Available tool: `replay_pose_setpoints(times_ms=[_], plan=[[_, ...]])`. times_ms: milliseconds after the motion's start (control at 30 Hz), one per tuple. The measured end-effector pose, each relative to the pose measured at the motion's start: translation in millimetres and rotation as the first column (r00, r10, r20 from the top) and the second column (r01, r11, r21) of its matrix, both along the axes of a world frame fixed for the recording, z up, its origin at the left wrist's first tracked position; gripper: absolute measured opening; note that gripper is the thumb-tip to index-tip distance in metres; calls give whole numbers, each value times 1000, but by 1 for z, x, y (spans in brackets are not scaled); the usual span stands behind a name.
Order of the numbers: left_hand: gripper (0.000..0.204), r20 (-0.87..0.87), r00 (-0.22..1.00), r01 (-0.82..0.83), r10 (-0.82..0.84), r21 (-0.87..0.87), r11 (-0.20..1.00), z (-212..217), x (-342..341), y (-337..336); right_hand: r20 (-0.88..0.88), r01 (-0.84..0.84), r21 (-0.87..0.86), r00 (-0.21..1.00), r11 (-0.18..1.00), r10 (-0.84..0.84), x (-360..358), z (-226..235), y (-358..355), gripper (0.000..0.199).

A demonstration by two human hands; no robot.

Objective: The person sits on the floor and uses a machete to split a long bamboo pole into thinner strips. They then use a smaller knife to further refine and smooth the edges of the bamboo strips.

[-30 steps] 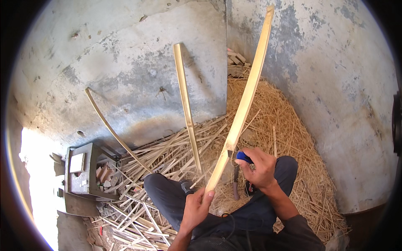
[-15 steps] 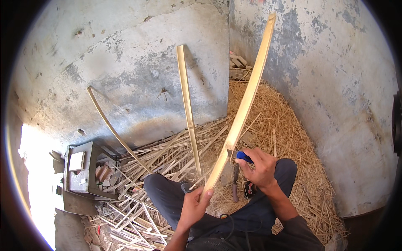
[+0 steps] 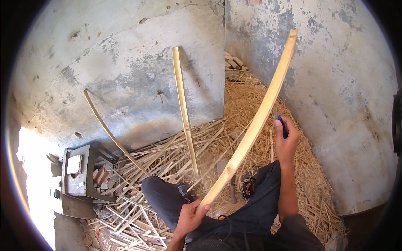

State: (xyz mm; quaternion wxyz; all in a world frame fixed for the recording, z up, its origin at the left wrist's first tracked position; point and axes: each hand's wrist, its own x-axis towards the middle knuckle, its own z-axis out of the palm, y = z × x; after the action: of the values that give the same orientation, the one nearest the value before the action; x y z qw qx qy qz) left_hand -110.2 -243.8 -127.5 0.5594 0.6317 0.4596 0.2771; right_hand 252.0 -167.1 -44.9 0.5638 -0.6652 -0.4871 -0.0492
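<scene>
My left hand (image 3: 191,216) is closed round the near end of a long split bamboo strip (image 3: 255,125). The strip slants up and to the right, its far end raised in front of the right wall, and a node shows on its lower part. My right hand (image 3: 287,140), also closed, grips the blue handle of a knife (image 3: 282,125) to the right of the strip. A short length of the knife's blade shows beside the strip's edge; whether it touches, I cannot tell.
A bamboo half (image 3: 183,100) and a thin curved strip (image 3: 109,129) lean on the left wall. Several split strips (image 3: 163,154) and shavings (image 3: 310,188) cover the floor. A wooden box-like stand (image 3: 79,175) is at left. Between my legs lies a tool with a brown handle (image 3: 233,194).
My right hand has moved up and to the right with the knife, away from the node. The bamboo strip has swung rightward at its far end and turned a little. My left hand stays nearly in place.
</scene>
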Motion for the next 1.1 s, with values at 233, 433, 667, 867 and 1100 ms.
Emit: replay_pose_setpoints(times_ms=[233,433,667,867,1100], plan=[[38,-11,993,-120,119,-19,993,5,10,8,-12,-311,-28,950,950,311,-10,-27,-11,36],[39,284,952,-23,110,-293,956,4,15,14,81,-511,-155,846,845,527,-49,-58,-25,34],[37,224,966,-108,131,-111,988,0,24,16,209,-624,-127,743,771,636,-76,-59,-29,34],[34,-1,987,-160,162,153,975,20,30,16,303,-595,-140,735,791,607,-78,-40,-26,33],[35,-61,983,-153,172,236,960,27,29,15,408,-542,-132,734,830,544,-82,-39,-28,31]])
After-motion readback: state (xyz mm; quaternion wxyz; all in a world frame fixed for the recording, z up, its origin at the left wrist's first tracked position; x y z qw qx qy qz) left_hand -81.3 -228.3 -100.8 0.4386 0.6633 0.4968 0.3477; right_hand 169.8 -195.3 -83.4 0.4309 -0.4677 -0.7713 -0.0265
